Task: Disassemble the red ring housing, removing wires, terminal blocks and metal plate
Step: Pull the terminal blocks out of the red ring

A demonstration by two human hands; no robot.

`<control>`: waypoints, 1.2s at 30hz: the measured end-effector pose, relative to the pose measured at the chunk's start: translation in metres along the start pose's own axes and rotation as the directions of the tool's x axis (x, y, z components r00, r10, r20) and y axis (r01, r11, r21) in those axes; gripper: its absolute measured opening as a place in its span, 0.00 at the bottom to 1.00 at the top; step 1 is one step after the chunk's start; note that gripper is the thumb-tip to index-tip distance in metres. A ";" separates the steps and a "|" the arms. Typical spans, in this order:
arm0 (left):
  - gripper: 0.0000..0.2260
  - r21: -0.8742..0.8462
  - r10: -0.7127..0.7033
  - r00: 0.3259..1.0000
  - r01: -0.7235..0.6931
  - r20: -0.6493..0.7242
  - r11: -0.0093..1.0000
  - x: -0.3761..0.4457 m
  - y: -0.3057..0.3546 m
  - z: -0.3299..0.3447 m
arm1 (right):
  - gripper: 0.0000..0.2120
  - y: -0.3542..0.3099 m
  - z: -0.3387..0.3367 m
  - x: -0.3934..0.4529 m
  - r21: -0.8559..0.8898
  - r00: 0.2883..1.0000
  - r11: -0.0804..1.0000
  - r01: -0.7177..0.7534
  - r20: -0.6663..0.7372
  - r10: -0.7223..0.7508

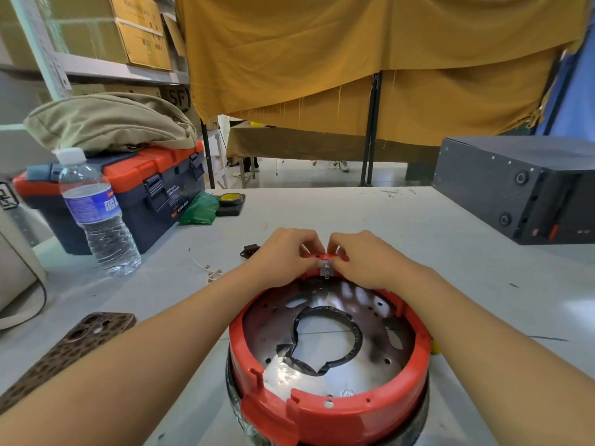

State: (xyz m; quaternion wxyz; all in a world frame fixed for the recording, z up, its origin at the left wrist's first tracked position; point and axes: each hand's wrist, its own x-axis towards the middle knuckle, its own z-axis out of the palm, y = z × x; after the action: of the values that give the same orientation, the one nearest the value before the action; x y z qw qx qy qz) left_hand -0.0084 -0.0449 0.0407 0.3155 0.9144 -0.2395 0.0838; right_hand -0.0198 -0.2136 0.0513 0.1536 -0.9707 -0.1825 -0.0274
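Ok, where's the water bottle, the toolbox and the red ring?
water bottle (pixel 93 207), head view, on its blue label.
toolbox (pixel 154 191), head view, on its dark front.
red ring housing (pixel 335 416), head view, on its near rim.

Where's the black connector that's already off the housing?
Head view: the black connector lies on the table just left of the left hand, beyond the red ring housing.
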 end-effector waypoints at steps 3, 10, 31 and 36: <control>0.04 0.014 -0.005 1.000 0.005 0.024 1.000 0.004 0.002 -0.001 | 0.09 -0.001 0.005 0.001 0.045 0.999 0.999 0.007 -0.046 -0.005; 0.06 -0.013 -0.020 1.000 0.021 0.018 1.000 0.006 0.000 0.004 | 0.08 0.008 0.007 0.000 0.132 0.997 0.990 0.039 -0.066 -0.030; 0.06 0.022 -0.039 0.999 0.040 -0.012 0.999 0.003 -0.005 0.006 | 0.08 0.011 0.011 -0.001 0.086 0.996 0.996 -0.012 -0.089 0.020; 0.06 0.033 -0.057 0.998 0.058 -0.016 0.998 0.003 -0.005 0.007 | 0.09 0.012 0.011 -0.001 0.059 0.994 0.998 -0.023 -0.101 0.029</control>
State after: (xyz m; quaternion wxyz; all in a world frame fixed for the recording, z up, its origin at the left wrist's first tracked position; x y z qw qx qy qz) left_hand -0.0033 -0.0473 0.0337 0.3045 0.9253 -0.2092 0.0858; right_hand -0.0162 -0.2209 0.0376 0.1913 -0.9655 -0.1624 -0.0697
